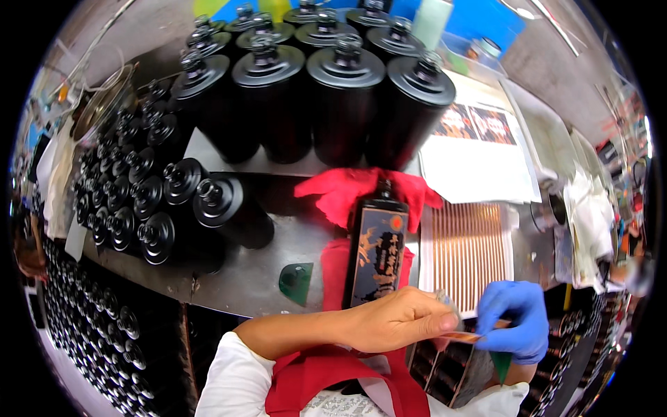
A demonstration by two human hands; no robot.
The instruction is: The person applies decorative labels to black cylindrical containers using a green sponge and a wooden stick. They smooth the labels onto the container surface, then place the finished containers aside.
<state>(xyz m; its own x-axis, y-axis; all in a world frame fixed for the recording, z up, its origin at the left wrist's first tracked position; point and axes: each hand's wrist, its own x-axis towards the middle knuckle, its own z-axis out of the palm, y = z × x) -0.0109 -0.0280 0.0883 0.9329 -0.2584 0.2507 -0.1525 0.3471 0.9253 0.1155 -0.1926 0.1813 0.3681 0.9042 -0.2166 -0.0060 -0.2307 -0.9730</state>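
Note:
My bare left hand (399, 320) pinches one end of a thin copper-coloured strip (464, 337) between thumb and fingers. My right hand (514, 320), in a blue glove, pinches the strip's other end. From below the gloved hand juts a pointed green plastic piece (500, 364); how it is held is hidden. Just left of the strip sheet lies a black bottle (381, 243) with a dark label bearing orange and copper artwork. Red cloth (340, 191) sits under the bottle. To its right is a white sheet (465, 243) with rows of copper strips.
Several large black bottles (345, 104) stand at the back, and many more (146, 194) crowd the left. A green scraper (296, 283) lies on the metal table (260, 278). Printed label sheets (479, 167) are at the right, beside plastic trays (545, 128). Racks of bottles (90, 313) stand below left.

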